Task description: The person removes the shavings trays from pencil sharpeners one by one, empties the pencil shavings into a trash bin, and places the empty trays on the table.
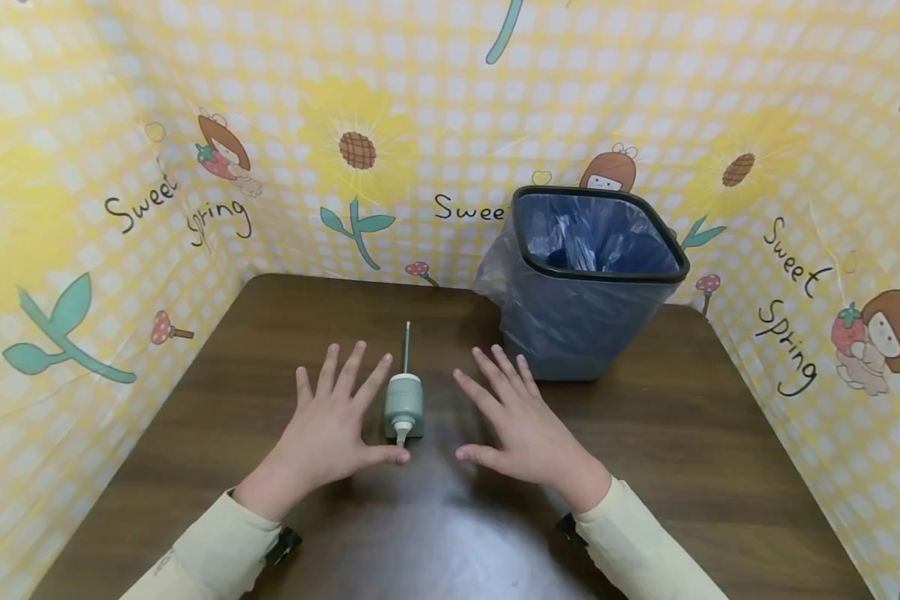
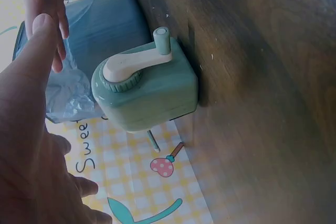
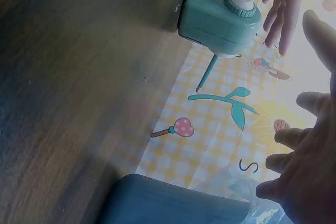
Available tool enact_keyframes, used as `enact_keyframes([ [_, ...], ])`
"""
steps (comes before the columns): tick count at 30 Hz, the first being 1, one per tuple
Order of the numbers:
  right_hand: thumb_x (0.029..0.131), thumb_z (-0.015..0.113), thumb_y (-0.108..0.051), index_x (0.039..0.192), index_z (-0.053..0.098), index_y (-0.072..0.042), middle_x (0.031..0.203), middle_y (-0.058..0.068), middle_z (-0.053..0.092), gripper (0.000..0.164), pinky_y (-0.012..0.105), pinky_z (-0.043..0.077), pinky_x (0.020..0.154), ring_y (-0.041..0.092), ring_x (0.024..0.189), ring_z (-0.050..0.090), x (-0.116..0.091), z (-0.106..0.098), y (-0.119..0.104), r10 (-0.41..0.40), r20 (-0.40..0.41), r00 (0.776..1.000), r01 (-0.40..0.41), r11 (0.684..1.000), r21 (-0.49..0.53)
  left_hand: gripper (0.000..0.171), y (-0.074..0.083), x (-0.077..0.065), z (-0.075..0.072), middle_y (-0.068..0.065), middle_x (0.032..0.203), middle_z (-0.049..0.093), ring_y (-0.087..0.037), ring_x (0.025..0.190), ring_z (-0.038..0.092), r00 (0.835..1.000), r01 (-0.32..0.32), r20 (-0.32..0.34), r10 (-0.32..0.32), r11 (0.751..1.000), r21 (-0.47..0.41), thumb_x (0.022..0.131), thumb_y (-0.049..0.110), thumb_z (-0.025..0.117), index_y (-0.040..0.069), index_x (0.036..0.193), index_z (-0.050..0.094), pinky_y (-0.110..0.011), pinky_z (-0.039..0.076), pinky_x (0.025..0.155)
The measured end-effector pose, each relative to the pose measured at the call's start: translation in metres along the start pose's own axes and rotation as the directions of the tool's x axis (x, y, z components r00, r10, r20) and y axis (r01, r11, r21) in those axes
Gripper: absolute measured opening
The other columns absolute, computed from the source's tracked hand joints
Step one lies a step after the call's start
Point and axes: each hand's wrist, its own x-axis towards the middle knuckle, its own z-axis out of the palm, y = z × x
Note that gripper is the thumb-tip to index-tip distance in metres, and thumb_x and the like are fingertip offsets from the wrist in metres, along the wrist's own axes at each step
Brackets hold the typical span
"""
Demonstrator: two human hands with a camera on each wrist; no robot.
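A green crank pencil sharpener stands on the brown table between my hands. From its far side sticks a thin green pencil, pointing away from me. The white crank arm with its green knob faces me. To the left of the sharpener, my left hand is spread with straight fingers; its thumb tip overlaps the crank's lower end in the head view. My right hand, also spread and holding nothing, hovers to the right, apart from the sharpener. In the right wrist view the pencil shows below the sharpener.
A dark blue waste bin with a clear plastic liner stands at the back right, beyond my right hand. Small pale crumbs dot the wooden table. Yellow checked cloth surrounds the table at the back and sides.
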Motion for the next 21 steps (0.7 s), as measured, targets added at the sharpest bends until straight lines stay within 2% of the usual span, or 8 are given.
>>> enact_keyframes([
  [4,0.09,0.059,-0.071,0.164,0.02,-0.026,0.172,0.012,0.009,0.096,0.067,0.01,0.121,0.035,0.159,-0.001,0.0,0.001,-0.003,-0.011,0.008,1.0,0.011,1.0,-0.003,0.131,0.003,-0.001,0.002,-0.016,0.172,0.004,-0.051,0.155,0.001,1.0,0.0,-0.008,0.0,1.0,0.007,0.062,0.103,0.045,0.031,0.165,0.009,-0.085,0.013,0.107],
  [9,0.09,0.061,-0.071,0.164,0.021,-0.026,0.173,0.009,0.006,0.096,0.067,0.011,0.122,0.035,0.159,-0.001,-0.001,0.002,-0.001,-0.002,0.004,1.0,0.003,1.0,-0.019,0.131,0.007,0.002,0.004,-0.015,0.172,0.004,-0.051,0.155,0.001,1.0,-0.002,-0.02,0.001,1.0,-0.009,0.063,0.101,0.051,0.031,0.165,0.008,-0.084,0.011,0.108],
  [16,0.09,0.058,-0.072,0.165,0.018,-0.027,0.172,0.011,0.006,0.096,0.066,0.009,0.122,0.034,0.159,-0.003,-0.001,0.005,0.0,-0.026,0.025,0.999,0.027,0.999,-0.036,0.131,0.011,0.004,0.006,-0.017,0.171,0.008,-0.052,0.154,0.004,1.0,0.016,-0.001,-0.016,1.0,-0.011,0.062,0.105,0.036,0.03,0.165,0.008,-0.084,0.011,0.109],
  [21,0.09,0.06,-0.071,0.164,0.021,-0.025,0.172,0.013,0.01,0.096,0.066,0.011,0.122,0.035,0.159,-0.001,0.001,0.004,0.001,-0.036,0.006,0.999,0.036,0.998,-0.05,0.131,0.012,0.007,0.007,-0.018,0.17,0.013,-0.052,0.154,0.006,1.0,0.018,-0.009,-0.018,1.0,-0.017,0.062,0.106,0.035,0.028,0.166,0.011,-0.083,0.013,0.109],
])
